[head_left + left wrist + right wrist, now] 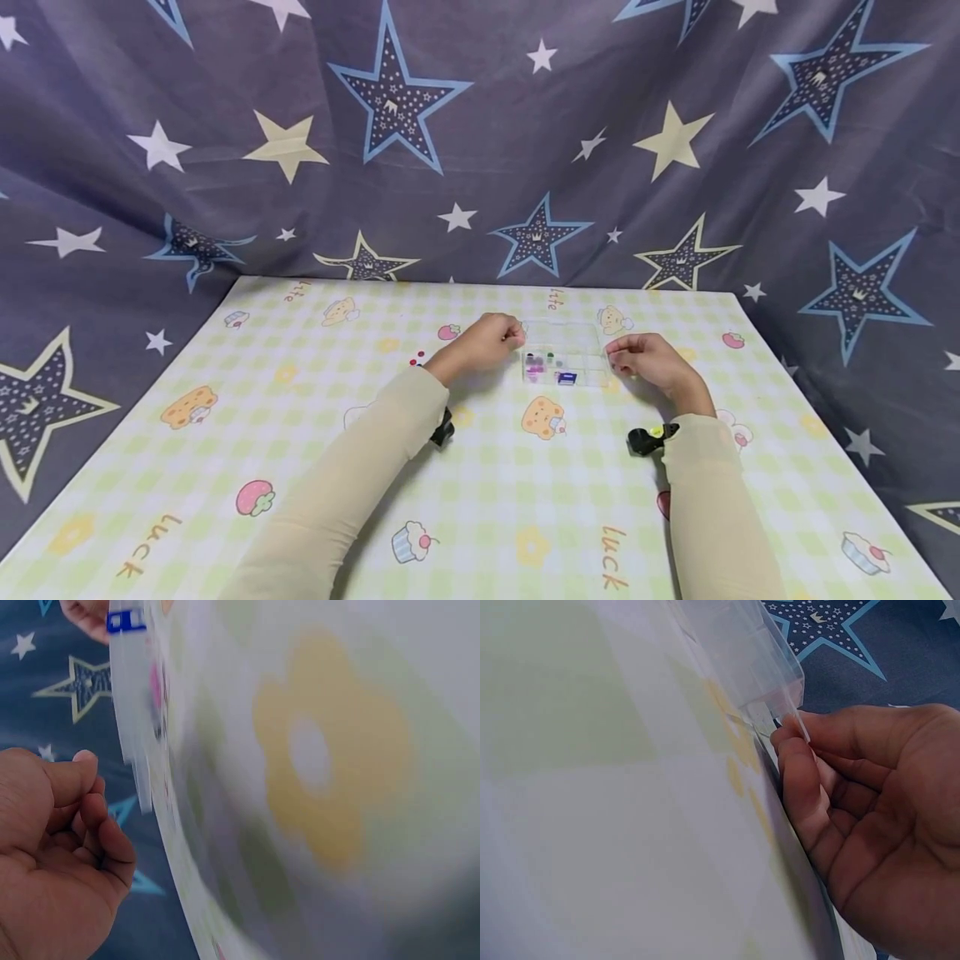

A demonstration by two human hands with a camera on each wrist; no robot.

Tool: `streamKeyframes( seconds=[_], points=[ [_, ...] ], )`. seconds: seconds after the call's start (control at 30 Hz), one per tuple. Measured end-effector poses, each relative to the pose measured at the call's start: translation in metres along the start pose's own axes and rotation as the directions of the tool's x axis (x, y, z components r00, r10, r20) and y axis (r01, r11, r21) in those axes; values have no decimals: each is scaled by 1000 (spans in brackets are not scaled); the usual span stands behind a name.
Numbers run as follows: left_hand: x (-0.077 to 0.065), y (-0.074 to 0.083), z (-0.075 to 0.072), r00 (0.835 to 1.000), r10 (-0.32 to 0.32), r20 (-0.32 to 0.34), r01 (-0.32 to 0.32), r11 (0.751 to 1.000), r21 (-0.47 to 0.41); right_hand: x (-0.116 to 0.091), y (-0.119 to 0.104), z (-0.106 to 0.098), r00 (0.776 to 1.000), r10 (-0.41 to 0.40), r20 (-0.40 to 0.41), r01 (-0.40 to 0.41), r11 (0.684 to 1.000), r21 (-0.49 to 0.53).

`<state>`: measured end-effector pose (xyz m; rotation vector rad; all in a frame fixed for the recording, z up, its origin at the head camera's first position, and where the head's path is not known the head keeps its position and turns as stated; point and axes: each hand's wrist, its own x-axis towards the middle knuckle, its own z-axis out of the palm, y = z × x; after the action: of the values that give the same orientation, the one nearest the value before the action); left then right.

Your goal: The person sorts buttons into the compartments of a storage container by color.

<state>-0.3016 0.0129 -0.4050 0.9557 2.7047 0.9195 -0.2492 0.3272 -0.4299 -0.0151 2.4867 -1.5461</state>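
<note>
A clear plastic compartment box (594,375) lies on the table with its clear lid (564,335) folded back toward the far side. Small purple, green and dark pieces (536,365) sit in its left compartments, and a blue label (567,378) marks its front. At the box's right side, my right hand (649,360) pinches a thin clear edge between thumb and fingertips, as the right wrist view shows. My left hand (489,340) is beside the lid's left edge. Its fingers are curled with the thumb against them, and nothing shows between them in the left wrist view.
Several tiny red and blue pieces (417,360) lie on the table left of the box, partly behind the left forearm. A checked cloth with cartoon prints covers the table (300,450). Behind it hangs a dark star-patterned curtain (480,150).
</note>
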Motion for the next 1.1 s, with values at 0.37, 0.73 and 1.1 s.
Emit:
streamKeyframes(
  seconds=[0.37, 0.73, 1.1],
  points=[
    [-38, -46, -41, 997, -62, 39, 61, 998, 22, -4, -1, -2, 1000, -1, 4, 1, 1000, -8],
    [-79, -85, -68, 986, -137, 98, 138, 990, 5, -1, 4, -1, 1000, 9, 6, -9, 1000, 6],
    [-96, -96, -77, 983, -99, 154, 84, 991, 102, -2, -1, 1, 1000, -9, 4, 9, 1000, -2]
  ],
)
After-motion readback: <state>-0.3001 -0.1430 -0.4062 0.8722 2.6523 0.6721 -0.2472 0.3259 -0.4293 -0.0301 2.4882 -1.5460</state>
